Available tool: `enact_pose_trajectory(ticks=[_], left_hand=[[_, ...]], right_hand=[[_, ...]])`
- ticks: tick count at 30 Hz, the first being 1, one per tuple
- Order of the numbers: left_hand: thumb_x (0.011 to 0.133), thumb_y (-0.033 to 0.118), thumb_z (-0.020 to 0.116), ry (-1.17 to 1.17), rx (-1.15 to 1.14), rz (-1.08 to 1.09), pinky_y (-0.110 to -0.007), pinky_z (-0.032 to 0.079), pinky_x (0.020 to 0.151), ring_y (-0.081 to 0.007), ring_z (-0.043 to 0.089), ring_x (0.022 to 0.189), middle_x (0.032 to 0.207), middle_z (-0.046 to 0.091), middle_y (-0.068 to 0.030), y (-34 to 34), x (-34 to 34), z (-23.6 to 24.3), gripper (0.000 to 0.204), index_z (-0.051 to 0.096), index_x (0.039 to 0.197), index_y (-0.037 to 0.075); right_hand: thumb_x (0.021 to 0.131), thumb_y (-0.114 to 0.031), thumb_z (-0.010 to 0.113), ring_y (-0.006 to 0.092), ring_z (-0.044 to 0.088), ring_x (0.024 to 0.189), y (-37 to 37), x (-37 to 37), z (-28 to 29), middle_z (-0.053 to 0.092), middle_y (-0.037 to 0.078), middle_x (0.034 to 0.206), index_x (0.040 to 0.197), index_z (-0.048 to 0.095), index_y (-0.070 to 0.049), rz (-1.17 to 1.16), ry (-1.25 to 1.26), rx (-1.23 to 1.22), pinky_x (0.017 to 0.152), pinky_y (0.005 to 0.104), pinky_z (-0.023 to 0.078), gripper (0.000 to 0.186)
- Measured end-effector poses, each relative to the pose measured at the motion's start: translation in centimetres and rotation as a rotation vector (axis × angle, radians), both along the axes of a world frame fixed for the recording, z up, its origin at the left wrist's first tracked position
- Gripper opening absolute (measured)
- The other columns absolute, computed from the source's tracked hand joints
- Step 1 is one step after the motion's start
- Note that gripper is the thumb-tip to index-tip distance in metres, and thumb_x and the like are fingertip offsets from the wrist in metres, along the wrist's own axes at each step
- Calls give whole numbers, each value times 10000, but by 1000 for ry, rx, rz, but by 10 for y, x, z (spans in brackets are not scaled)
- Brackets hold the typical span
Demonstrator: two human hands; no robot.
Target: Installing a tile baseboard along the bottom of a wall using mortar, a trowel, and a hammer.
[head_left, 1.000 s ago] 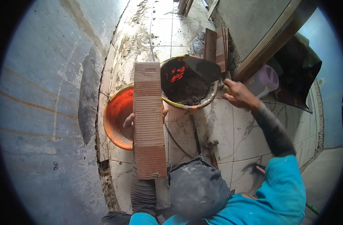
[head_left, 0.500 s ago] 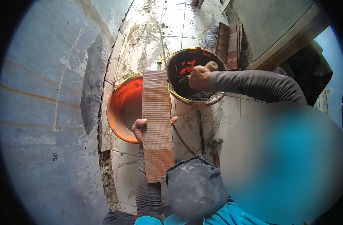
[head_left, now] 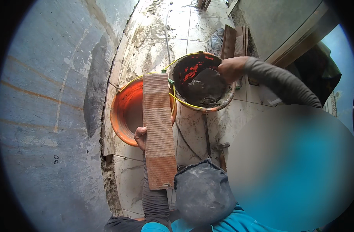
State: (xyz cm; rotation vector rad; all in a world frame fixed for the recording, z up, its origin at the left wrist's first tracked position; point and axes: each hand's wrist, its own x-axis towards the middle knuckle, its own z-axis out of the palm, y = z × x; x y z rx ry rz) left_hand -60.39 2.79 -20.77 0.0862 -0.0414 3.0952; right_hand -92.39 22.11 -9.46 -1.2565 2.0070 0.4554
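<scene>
My left hand (head_left: 140, 136) grips a long, narrow brown tile (head_left: 158, 123) from beneath. The tile's ribbed back faces up, and my thumb presses its left edge. It spans the near part of an orange bucket (head_left: 116, 120) that holds murky liquid. At the right rim of a mortar-caked bucket (head_left: 226, 101), my right hand (head_left: 233, 69) is closed on a trowel; its handle is hidden by the fingers. The trowel's blade (head_left: 208, 80) carries grey mortar and lies inside this bucket, above more wet mortar (head_left: 208, 101).
A hammer (head_left: 222, 146) and a dark bar (head_left: 206, 133) lie on the dirty tiled floor near a cable. Brown tiles (head_left: 229, 42) lean by the right wall beside a plastic bag (head_left: 215, 40). A blue-grey wall (head_left: 41, 116) stands at left.
My right hand has moved right to the bucket's rim, and the trowel has turned so its mortar-laden blade shows. The tile in my left hand has shifted slightly left.
</scene>
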Motion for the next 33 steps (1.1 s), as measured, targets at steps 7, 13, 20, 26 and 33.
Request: enact_pose_trajectory(ticks=[7, 13, 20, 26, 33], left_hand=[[773, 138, 462, 3, 85, 148, -511, 532, 863, -409, 590, 1066, 1184, 530, -333, 5, 7, -31, 585, 394, 1277, -151], [765, 119, 454, -116, 139, 142, -485, 538, 862, -393, 634, 972, 1094, 581, -327, 5, 9, -36, 534, 443, 1212, -172], [777, 116, 455, 55, 191, 102, -585, 475, 924, -475, 539, 1111, 1230, 476, -377, -13, 21, -49, 605, 346, 1299, -170], [732, 82, 454, -43, 137, 16, -458, 550, 849, -358, 644, 945, 1085, 579, -331, 12, -5, 1, 524, 457, 1191, -170], [699, 68, 469, -116, -80, 22, -340, 555, 766, -260, 643, 783, 1001, 630, -222, 25, -34, 0, 467, 523, 1124, -120]], right_hand=[[653, -178, 664, 311, 680, 873, -40, 35, -71, 693, 141, 864, 825, 710, -55, 324, 244, -54, 690, 411, 564, 217], [734, -107, 573, 210, 662, 670, -19, -13, -58, 664, 93, 736, 774, 689, -36, 537, -86, 119, 521, 348, 542, 142], [741, -119, 608, 87, 557, 547, 74, 35, -4, 539, 19, 598, 796, 592, 8, -541, -745, -333, 433, 257, 418, 140], [811, -149, 678, 193, 672, 747, 87, 116, -19, 649, 154, 889, 1109, 498, 22, -587, -283, -836, 645, 308, 543, 387], [837, -174, 585, 284, 642, 827, 69, 153, -52, 599, 158, 941, 1230, 501, 36, -322, 635, -898, 670, 364, 526, 453]])
